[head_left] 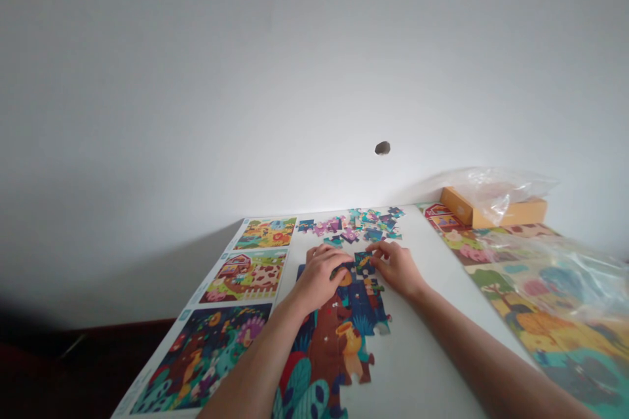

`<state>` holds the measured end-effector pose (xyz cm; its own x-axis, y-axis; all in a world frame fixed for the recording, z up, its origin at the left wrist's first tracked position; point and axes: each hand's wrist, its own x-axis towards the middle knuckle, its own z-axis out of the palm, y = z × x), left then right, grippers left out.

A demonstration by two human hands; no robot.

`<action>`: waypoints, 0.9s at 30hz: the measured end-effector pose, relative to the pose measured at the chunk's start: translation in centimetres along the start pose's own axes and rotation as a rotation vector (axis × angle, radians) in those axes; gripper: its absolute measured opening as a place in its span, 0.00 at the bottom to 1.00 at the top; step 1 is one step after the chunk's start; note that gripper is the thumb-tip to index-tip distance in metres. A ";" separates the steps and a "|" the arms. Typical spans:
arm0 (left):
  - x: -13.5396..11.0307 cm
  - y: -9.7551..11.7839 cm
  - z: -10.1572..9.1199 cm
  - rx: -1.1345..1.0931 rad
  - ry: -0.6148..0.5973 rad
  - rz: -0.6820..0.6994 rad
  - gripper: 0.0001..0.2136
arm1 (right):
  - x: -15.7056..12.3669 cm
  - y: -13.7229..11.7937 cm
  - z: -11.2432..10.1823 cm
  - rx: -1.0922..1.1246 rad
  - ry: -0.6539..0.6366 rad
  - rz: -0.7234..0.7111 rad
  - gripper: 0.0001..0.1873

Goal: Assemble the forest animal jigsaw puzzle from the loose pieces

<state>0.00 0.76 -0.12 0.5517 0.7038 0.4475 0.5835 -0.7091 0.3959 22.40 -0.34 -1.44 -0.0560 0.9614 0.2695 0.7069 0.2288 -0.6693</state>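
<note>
A partly joined jigsaw puzzle [335, 340] with a brown bear on a dark blue night scene lies flat on the white table. My left hand [322, 272] rests over its upper edge, fingers bent loosely with the thumb apart, covering some of the top pieces. Just to the right, my right hand [397, 266] pinches a dark blue puzzle piece [364, 264] by its right side, at the top right of the joined part. Whether that piece touches its neighbours is hard to see. Beyond both hands lie several loose puzzle pieces [351, 234] in a heap.
A printed picture sheet [244, 276] with three scenes lies along the left. On the right are other joined puzzles [511, 288], partly under clear plastic [584, 281]. A yellow box [521, 213] with a plastic bag [496, 186] stands by the wall [295, 78].
</note>
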 end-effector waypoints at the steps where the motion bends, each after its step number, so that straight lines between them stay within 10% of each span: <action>1: 0.0 0.0 0.0 -0.001 -0.006 0.006 0.12 | 0.0 0.0 0.0 -0.019 -0.009 0.013 0.12; 27: -0.2 -0.4 0.2 -0.009 -0.063 0.022 0.17 | 0.1 -0.2 0.2 -0.098 -0.073 0.090 0.12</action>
<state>-0.26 0.85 -0.50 0.6009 0.6890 0.4052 0.5654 -0.7247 0.3939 22.14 -0.25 -1.40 -0.0383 0.9867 0.1580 0.7768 0.1289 -0.6165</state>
